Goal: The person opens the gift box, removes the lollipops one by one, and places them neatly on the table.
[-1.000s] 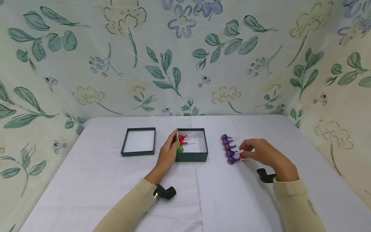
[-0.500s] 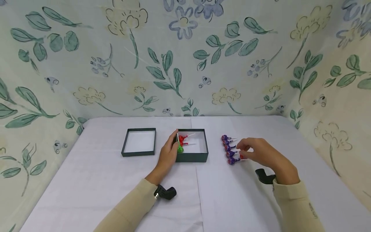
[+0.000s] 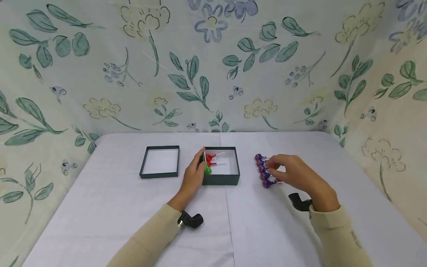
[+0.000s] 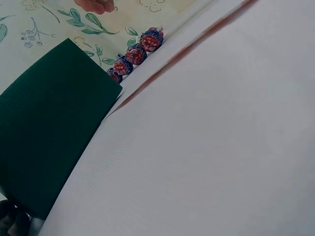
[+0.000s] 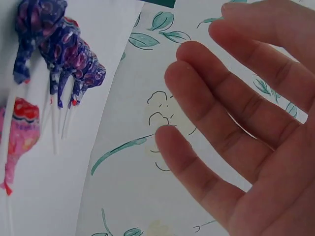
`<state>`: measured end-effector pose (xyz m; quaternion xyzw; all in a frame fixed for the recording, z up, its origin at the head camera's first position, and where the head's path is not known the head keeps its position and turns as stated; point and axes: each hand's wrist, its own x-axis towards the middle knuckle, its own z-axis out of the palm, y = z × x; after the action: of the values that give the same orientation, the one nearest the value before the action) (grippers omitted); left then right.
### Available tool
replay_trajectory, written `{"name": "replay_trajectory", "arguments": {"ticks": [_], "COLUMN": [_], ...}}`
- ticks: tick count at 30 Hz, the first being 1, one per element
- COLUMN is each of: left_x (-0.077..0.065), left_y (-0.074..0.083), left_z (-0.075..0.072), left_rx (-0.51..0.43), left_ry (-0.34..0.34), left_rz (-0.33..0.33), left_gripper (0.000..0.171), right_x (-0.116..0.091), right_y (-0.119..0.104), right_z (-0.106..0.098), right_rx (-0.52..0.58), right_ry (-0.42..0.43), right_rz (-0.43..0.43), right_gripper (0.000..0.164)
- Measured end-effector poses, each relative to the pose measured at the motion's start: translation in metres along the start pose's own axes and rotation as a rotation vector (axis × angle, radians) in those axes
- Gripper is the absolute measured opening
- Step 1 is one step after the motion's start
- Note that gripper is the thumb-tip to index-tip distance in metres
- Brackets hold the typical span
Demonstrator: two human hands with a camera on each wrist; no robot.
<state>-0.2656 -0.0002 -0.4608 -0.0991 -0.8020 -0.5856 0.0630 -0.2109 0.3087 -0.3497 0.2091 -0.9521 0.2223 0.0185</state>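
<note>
A dark green box (image 3: 221, 180) stands mid-table with a white inside. Two red lollipops (image 3: 209, 158) and a green lollipop (image 3: 207, 170) lie in its left part. My left hand (image 3: 192, 172) holds the box by its left side; part of the grip is hidden. To the right of the box, several purple lollipops (image 3: 265, 183) form a row, sticks pointing right. My right hand (image 3: 293, 174) hovers over their sticks with fingers loosely bent and apart. The right wrist view shows nothing between those fingers, and a pink-wrapped lollipop (image 5: 20, 132) lies beside the purple ones.
A shallow box lid (image 3: 159, 175) with a dark rim and white inside lies left of the box. White cloth (image 3: 120, 207) covers the table. Floral fabric (image 3: 213, 66) hangs behind and at the sides. Each wrist wears a black camera mount (image 3: 193, 220).
My right hand has moved a little left and away from me, over the row of purple lollipops. My left hand and the box have stayed in place.
</note>
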Motion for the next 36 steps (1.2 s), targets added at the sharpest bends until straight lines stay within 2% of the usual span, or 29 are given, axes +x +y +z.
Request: {"name": "replay_trajectory", "arguments": {"ticks": [6,13,19,23,36], "left_x": [0.001,0.001,0.001,-0.002,0.0], "left_y": [0.001,0.0,0.001,0.0,0.001], "left_z": [-0.002,0.0,-0.001,-0.003,-0.001], "left_rx": [-0.013,-0.001,-0.024,-0.017,-0.019], "left_ry": [-0.009,0.01,0.0,0.005,-0.006], "left_rz": [-0.003,0.023,0.022,0.005,0.001], "left_gripper": [0.05,0.05,0.05,0.05,0.05], "right_x": [0.01,0.025,0.041,0.053,0.08], "right_y": [-0.013,-0.029,-0.047,-0.056,-0.065], "right_z": [0.007,0.01,0.011,0.015,0.025], "right_rx": [0.012,0.024,0.033,0.035,0.032], "right_ry": [-0.007,-0.031,-0.102,-0.139,-0.194], "right_rz": [-0.053,-0.134,-0.1,-0.11,-0.13], "right_gripper": [0.011,0.012,0.016,0.017,0.021]}}
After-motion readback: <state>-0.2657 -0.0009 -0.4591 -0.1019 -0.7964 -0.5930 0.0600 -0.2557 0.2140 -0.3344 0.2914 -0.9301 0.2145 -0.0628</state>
